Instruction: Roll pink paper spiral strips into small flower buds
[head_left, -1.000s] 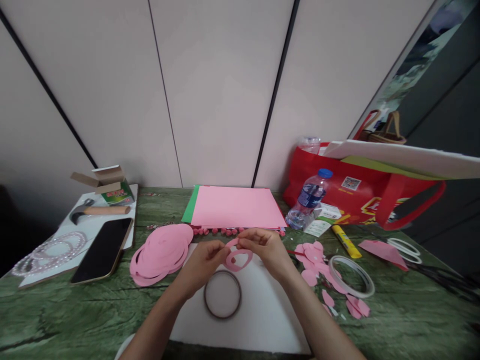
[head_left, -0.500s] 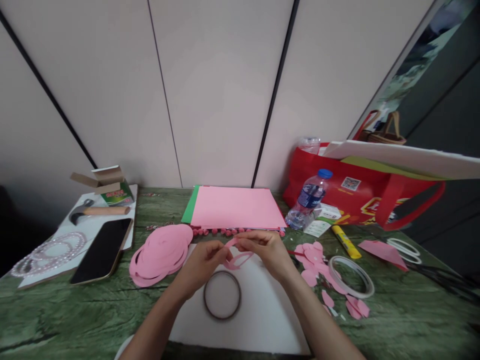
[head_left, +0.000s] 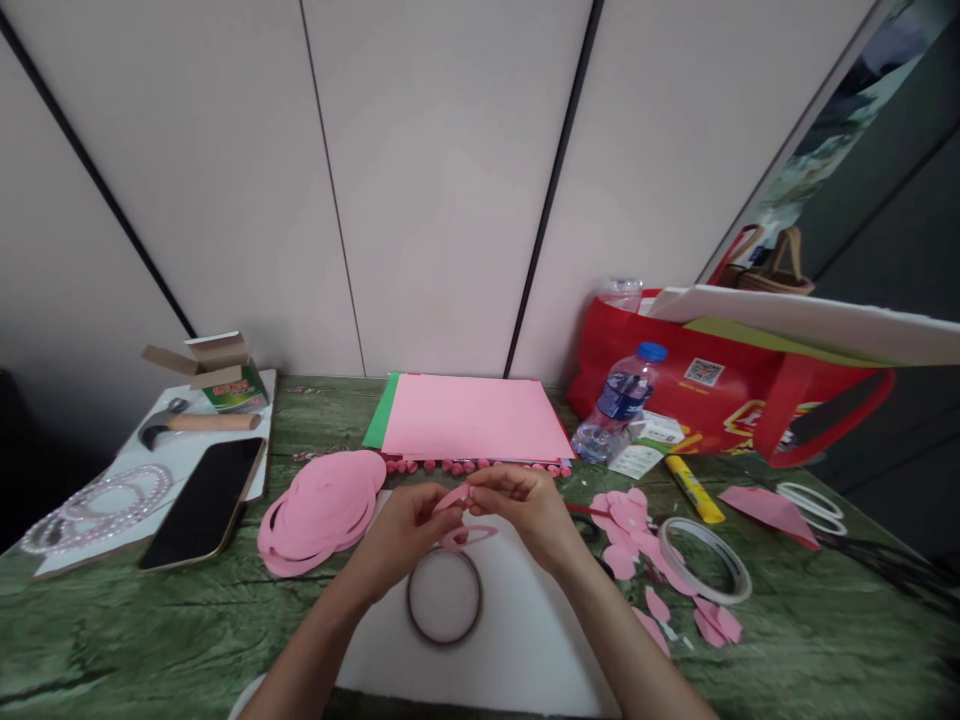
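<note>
Between my two hands is a curled pink paper strip [head_left: 480, 534], part of it looping below the fingers. My left hand [head_left: 409, 525] pinches it from the left. From the right, my right hand [head_left: 521, 505] grips it with thumb and fingertips, close to the left fingertips. Below them a dark ring-shaped roll of tape [head_left: 444, 640] lies flat on a white board [head_left: 525, 640]. A pile of pink paper spirals [head_left: 326, 500] sits left of my left hand. To the right of my right hand are cut pink paper petals [head_left: 624, 520].
Pink sheets [head_left: 476, 415] lie at the back. On the right are a water bottle [head_left: 619, 400], red bag [head_left: 675, 350], glue stick [head_left: 694, 488], white tape roll [head_left: 739, 580] and scissors [head_left: 814, 510]. Leftward lie a phone [head_left: 206, 505], hammer [head_left: 210, 422], bead strings [head_left: 97, 505] and small box [head_left: 232, 385].
My hands have drawn closer together, with the fingertips nearly meeting on the paper strip. The strip's loose loop now hangs lower, just above the dark tape roll.
</note>
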